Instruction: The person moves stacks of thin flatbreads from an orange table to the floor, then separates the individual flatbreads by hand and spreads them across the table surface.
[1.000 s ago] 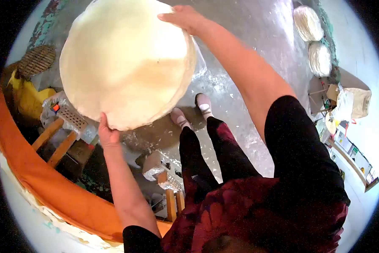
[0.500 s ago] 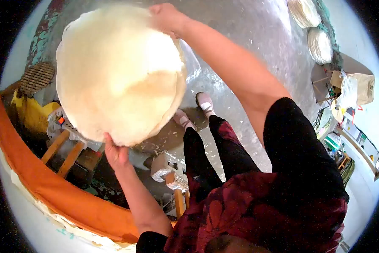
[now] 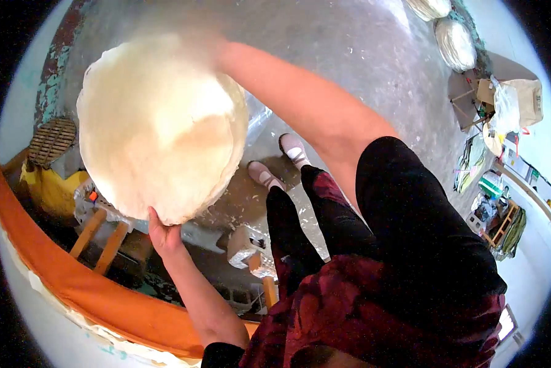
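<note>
A stack of large, thin, round, cream-coloured sheets (image 3: 159,135) fills the upper left of the head view, held up above the floor. They look like flatbread, though I cannot be sure of the kind. My left hand (image 3: 165,236) grips the near edge of the stack, with the thumb lying on the top face and the other fingers out of sight underneath. At the far edge, my right hand (image 3: 203,50) is smeared by motion, so its fingers cannot be made out. The right forearm reaches across from the right.
Similar round stacks (image 3: 455,46) lie on the floor by the wall at upper right. An orange cloth-covered edge (image 3: 91,288) curves along the left. Wooden bars (image 3: 110,248), a woven rack (image 3: 51,142) and a light block (image 3: 243,246) stand nearby. Bags and boxes (image 3: 524,104) are at right.
The stack has shifted slightly down and left in view. My right hand has moved down and left along the far edge and become blurred; my left hand keeps its hold.
</note>
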`<move>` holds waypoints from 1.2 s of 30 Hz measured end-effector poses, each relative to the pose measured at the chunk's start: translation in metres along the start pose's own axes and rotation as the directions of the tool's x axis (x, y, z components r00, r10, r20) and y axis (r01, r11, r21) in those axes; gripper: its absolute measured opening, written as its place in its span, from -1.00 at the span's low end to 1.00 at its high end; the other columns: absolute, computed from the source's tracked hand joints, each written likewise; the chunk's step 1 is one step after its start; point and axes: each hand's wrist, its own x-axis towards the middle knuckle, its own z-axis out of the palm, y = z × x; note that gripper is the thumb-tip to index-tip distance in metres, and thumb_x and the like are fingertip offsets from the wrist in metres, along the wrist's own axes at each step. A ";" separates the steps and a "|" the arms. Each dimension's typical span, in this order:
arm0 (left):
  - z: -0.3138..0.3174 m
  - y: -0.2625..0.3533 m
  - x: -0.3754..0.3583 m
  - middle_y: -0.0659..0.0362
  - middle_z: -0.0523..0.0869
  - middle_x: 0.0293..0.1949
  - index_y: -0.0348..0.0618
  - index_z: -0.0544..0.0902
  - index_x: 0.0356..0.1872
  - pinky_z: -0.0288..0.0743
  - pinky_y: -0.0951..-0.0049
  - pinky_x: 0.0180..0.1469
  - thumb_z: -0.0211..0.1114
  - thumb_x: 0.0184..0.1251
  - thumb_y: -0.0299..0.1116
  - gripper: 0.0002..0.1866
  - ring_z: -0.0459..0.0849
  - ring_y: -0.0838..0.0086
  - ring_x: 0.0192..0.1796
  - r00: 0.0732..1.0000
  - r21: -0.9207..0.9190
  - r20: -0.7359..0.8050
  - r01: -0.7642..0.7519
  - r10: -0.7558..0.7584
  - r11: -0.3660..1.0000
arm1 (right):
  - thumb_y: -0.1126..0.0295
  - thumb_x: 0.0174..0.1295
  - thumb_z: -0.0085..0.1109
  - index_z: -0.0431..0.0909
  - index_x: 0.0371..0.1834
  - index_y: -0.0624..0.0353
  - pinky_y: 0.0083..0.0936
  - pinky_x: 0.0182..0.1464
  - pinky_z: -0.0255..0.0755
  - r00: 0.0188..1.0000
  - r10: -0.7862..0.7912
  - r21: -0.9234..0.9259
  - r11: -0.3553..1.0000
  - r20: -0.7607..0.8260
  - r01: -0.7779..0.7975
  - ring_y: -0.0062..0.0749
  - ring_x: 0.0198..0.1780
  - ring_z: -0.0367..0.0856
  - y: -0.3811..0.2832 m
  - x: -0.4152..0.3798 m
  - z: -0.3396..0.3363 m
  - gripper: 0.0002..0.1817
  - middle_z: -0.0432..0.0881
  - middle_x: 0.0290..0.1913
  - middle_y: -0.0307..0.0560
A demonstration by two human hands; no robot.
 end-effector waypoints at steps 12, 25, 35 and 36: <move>-0.042 -0.020 0.047 0.11 0.45 0.10 -0.17 0.36 0.10 0.27 0.09 0.16 0.12 0.23 -0.21 -0.56 0.41 0.23 0.12 0.993 0.078 0.095 0.055 -0.062 0.995 | 0.10 -0.01 0.12 0.40 -0.01 0.20 -0.36 0.07 0.28 0.979 0.192 -0.010 0.981 0.072 -0.192 -0.09 0.07 0.39 -0.005 -0.032 -0.030 -0.47 0.44 0.00 0.17; 0.083 0.087 0.037 -0.05 0.09 0.30 -0.01 0.26 0.23 -0.11 0.09 0.29 0.14 0.16 -0.21 -0.43 -0.07 0.08 0.35 0.317 0.698 0.709 -0.448 0.631 -0.559 | 0.03 -0.02 0.13 0.18 0.22 0.08 0.09 0.23 -0.19 0.955 -0.297 -0.586 0.776 -0.011 0.234 0.08 0.33 -0.09 -0.046 -0.120 0.004 -0.28 0.01 0.30 0.17; 0.084 0.066 0.134 0.02 0.02 0.33 0.12 0.14 0.28 -0.20 -0.09 0.25 -0.06 0.20 0.06 -0.38 -0.07 0.08 0.36 0.442 0.745 0.661 -0.297 0.606 -0.597 | -0.06 -0.05 0.11 0.13 0.25 0.07 0.07 0.22 -0.19 0.944 -0.330 -0.623 0.741 -0.016 0.249 0.09 0.34 -0.12 -0.026 -0.108 0.019 -0.21 -0.01 0.31 0.19; 0.083 0.065 0.137 0.02 0.02 0.33 0.12 0.15 0.28 -0.21 -0.09 0.25 -0.06 0.20 0.06 -0.38 -0.07 0.08 0.36 0.434 0.744 0.664 -0.302 0.609 -0.596 | -0.06 -0.05 0.10 0.12 0.25 0.07 0.07 0.22 -0.18 0.945 -0.327 -0.622 0.742 -0.006 0.252 0.09 0.34 -0.12 -0.027 -0.108 0.019 -0.20 -0.02 0.32 0.19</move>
